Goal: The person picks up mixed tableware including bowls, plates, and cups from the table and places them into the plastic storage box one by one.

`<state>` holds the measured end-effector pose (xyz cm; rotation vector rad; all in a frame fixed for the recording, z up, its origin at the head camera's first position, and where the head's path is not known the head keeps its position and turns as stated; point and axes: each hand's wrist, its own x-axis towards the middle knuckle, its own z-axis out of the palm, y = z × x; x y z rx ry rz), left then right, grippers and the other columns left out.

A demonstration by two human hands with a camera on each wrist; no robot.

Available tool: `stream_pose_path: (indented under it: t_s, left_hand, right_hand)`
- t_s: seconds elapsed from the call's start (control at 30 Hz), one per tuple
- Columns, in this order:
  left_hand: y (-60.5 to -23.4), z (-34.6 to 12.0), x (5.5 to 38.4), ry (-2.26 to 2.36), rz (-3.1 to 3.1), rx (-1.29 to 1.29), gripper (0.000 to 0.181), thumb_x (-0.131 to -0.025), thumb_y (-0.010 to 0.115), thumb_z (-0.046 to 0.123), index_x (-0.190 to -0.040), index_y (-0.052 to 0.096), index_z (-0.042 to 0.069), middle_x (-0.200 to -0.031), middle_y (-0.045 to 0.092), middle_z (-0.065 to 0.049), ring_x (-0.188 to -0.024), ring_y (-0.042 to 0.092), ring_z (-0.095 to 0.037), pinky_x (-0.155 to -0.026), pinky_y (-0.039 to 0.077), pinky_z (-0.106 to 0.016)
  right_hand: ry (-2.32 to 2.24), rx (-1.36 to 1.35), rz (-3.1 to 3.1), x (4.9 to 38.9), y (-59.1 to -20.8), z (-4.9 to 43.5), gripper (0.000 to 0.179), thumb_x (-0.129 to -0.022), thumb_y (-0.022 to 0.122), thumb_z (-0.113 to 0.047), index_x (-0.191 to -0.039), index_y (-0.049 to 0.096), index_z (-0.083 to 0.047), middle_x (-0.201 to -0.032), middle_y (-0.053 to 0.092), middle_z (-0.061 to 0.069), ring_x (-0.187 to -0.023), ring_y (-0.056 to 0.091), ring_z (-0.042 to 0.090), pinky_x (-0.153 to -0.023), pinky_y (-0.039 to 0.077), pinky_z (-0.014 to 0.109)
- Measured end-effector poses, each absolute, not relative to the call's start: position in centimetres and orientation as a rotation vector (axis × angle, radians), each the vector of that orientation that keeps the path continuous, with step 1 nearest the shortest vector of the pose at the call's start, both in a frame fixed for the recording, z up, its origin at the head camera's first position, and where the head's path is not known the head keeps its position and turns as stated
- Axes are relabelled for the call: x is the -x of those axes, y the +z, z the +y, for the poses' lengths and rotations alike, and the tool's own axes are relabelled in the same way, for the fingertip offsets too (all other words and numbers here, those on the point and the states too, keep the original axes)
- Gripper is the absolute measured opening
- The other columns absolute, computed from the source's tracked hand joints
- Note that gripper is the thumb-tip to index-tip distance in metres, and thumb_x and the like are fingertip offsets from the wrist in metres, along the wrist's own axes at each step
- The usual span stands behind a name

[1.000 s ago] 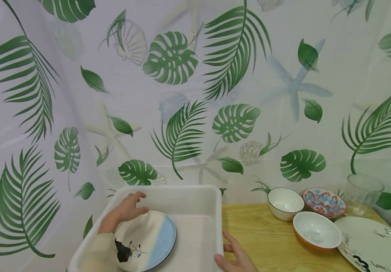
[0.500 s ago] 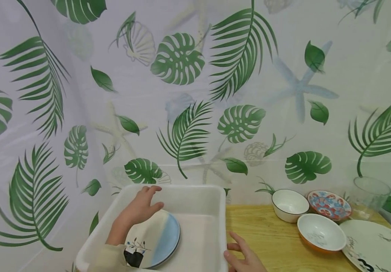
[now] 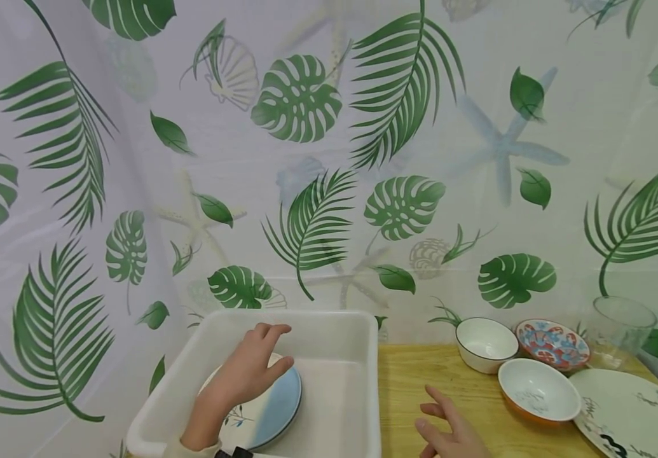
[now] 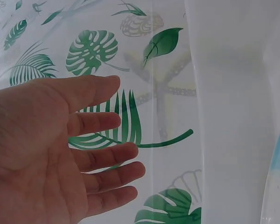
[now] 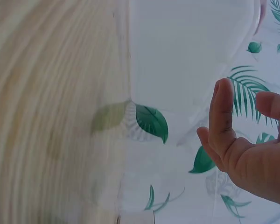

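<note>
In the head view my left hand is over the white plastic basin, fingers extended and holding nothing. Beneath it, inside the basin, lies a round plate with a cream part, a blue band and a small plant drawing; my hand and forearm cover much of it. The left wrist view has the palm of the left hand with its fingers spread. My right hand hovers over the wooden table just right of the basin, fingers loosely bent around nothing. From the right wrist, this hand appears beside the outer basin wall.
Right of the basin on the wooden table stand a white dark-rimmed bowl, a red-and-blue patterned bowl, an orange-sided white bowl, a clear glass and a large pale plate. A leaf-patterned curtain hangs behind.
My left hand has moved right over the plate, covering more of it. My right hand has come away from the basin's right rim and shifted right over the table.
</note>
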<state>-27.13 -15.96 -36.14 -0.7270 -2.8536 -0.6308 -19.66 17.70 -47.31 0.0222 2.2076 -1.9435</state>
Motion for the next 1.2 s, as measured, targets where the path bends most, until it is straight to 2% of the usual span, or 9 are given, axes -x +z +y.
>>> stream_pose_path:
  t_s: [0.17, 0.47, 0.8, 1.03, 1.2]
  left_hand:
    - [-35.9, -15.2, 25.7, -0.558, -2.801, 0.792, 0.047, -0.095, 0.067, 0.020, -0.136, 0.052, 0.004, -0.126, 0.054, -0.018, -0.111, 0.053, -0.035, -0.093, 0.046, -0.049]
    - [-36.6, -14.0, 23.9, -0.447, -2.779, 0.858, 0.048, -0.095, 0.068, 0.022, -0.137, 0.052, 0.006, -0.124, 0.054, -0.015, -0.113, 0.053, -0.032, -0.091, 0.047, -0.049]
    - [-37.8, -12.9, 22.1, -0.434, -2.695, 0.884, 0.047, -0.094, 0.068, 0.026, -0.135, 0.052, 0.009, -0.122, 0.055, -0.010, -0.110, 0.055, -0.029, -0.087, 0.048, -0.047]
    - [-38.2, -12.0, 21.4, -0.516, -2.714, 0.946, 0.047, -0.097, 0.065, 0.027, -0.138, 0.050, 0.010, -0.123, 0.053, -0.009, -0.109, 0.055, -0.027, -0.088, 0.049, -0.044]
    - [-38.7, -11.5, 21.0, -0.590, -2.686, 1.023, 0.046, -0.097, 0.064, 0.027, -0.138, 0.050, 0.008, -0.123, 0.054, -0.008, -0.109, 0.055, -0.027, -0.089, 0.050, -0.040]
  right_hand:
    - [-1.930, -0.128, 2.259, 19.7, -46.5, 19.2, 0.073, -0.101, 0.057, -0.029, -0.155, 0.016, -0.001, -0.145, 0.031, 0.040, -0.076, 0.065, 0.029, -0.066, 0.057, 0.042]
    - [-1.979, -0.186, 2.319, 19.1, -44.8, 21.7, 0.072, -0.102, 0.055, -0.022, -0.158, 0.011, -0.007, -0.151, 0.026, 0.034, -0.080, 0.067, 0.029, -0.064, 0.058, 0.040]
    - [-1.934, -0.224, 2.411, 18.7, -43.0, 25.3, 0.077, -0.106, 0.047, -0.029, -0.158, -0.004, -0.003, -0.153, 0.020, 0.036, -0.078, 0.070, 0.018, -0.067, 0.060, 0.037]
    - [-1.880, -0.273, 2.489, 18.6, -42.5, 26.9, 0.078, -0.107, 0.045, -0.031, -0.157, -0.007, -0.001, -0.153, 0.020, 0.037, -0.078, 0.071, 0.014, -0.067, 0.060, 0.035]
    - [-1.883, -0.302, 2.494, 18.6, -42.6, 28.0, 0.081, -0.106, 0.046, -0.034, -0.157, -0.010, -0.004, -0.153, 0.019, 0.037, -0.078, 0.071, 0.014, -0.068, 0.060, 0.035]
